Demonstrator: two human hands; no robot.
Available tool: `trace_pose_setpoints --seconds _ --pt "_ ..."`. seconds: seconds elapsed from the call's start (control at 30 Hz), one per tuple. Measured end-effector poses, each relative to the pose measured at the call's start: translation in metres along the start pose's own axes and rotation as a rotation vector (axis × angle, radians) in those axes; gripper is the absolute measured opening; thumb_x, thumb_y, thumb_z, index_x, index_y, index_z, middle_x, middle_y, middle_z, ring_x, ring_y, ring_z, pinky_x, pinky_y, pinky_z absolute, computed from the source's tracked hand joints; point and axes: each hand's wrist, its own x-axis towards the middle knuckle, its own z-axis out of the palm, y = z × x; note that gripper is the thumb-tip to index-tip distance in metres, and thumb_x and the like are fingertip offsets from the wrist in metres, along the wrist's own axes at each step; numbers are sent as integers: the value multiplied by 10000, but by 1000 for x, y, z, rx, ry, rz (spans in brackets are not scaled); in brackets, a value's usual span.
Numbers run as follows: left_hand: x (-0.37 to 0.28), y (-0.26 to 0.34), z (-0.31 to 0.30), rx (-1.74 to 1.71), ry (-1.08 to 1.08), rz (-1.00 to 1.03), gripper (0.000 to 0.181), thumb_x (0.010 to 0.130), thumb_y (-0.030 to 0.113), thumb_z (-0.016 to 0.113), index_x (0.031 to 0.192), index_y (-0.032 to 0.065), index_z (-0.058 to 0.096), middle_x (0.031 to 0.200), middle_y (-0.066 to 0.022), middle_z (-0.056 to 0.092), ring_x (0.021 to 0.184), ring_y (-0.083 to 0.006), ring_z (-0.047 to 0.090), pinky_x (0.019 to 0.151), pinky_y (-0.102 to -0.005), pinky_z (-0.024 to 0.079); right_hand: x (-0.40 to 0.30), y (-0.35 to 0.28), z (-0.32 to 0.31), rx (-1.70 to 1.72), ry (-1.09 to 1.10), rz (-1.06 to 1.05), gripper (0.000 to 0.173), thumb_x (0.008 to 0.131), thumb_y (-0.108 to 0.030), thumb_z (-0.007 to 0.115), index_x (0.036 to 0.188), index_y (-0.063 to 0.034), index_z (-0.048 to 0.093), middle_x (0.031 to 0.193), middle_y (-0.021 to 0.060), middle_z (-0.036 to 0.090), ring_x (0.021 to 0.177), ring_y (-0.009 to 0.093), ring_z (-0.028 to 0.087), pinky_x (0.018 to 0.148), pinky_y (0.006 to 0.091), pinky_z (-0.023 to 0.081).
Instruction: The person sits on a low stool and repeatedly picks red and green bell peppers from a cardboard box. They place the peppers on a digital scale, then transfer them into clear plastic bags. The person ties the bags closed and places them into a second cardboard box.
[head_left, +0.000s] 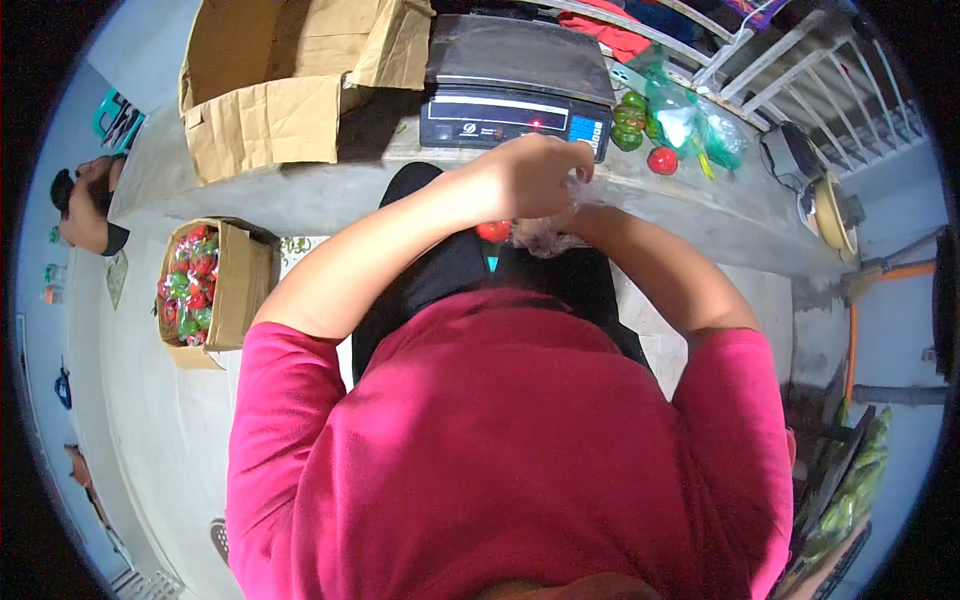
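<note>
My left hand (536, 180) reaches across my lap in front of the scale, with fingers bent around a gathered part of a clear plastic bag (589, 191). Below it, and partly hidden by it, my right hand (538, 227) grips the lower part of the film. A round red fruit, probably a pepper (493, 230), shows under my left wrist; I cannot tell whether it lies inside the bag. Just beyond my hands, a digital scale (517, 60) stands on the concrete ledge (360, 184). No goods show on its plate.
Green peppers (628, 124) and a red pepper (662, 160) lie right of the scale, beside a green plastic bag (660, 82). An open cardboard box (262, 124) stands left of it. On the floor, another carton (236, 285) holds bagged red and green peppers. A person's bent leg (86, 217) shows far left.
</note>
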Motion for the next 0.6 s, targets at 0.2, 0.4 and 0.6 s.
trace_pose_setpoints --seconds 0.2,0.4,0.6 --pt "19 -7 7 -92 152 45 236 669 -20 508 876 77 568 791 -141 579 744 -284 572 660 -347 452 -33 6 4 64 4 116 259 748 -266 586 915 -71 623 904 136 629 798 272 601 712 386 456" --pt "28 11 -3 -140 172 92 194 665 -29 494 824 51 573 741 -91 550 725 -216 535 666 -309 428 -44 12 -4 106 -23 123 323 712 -318 615 899 -56 613 848 127 630 769 271 601 706 390 450" --pt "25 15 -7 -223 134 392 382 648 -66 426 939 74 629 830 -105 560 857 -256 566 824 -320 434 -40 30 -5 226 292 15 371 689 -286 619 958 -38 566 869 135 608 803 280 582 756 393 438"
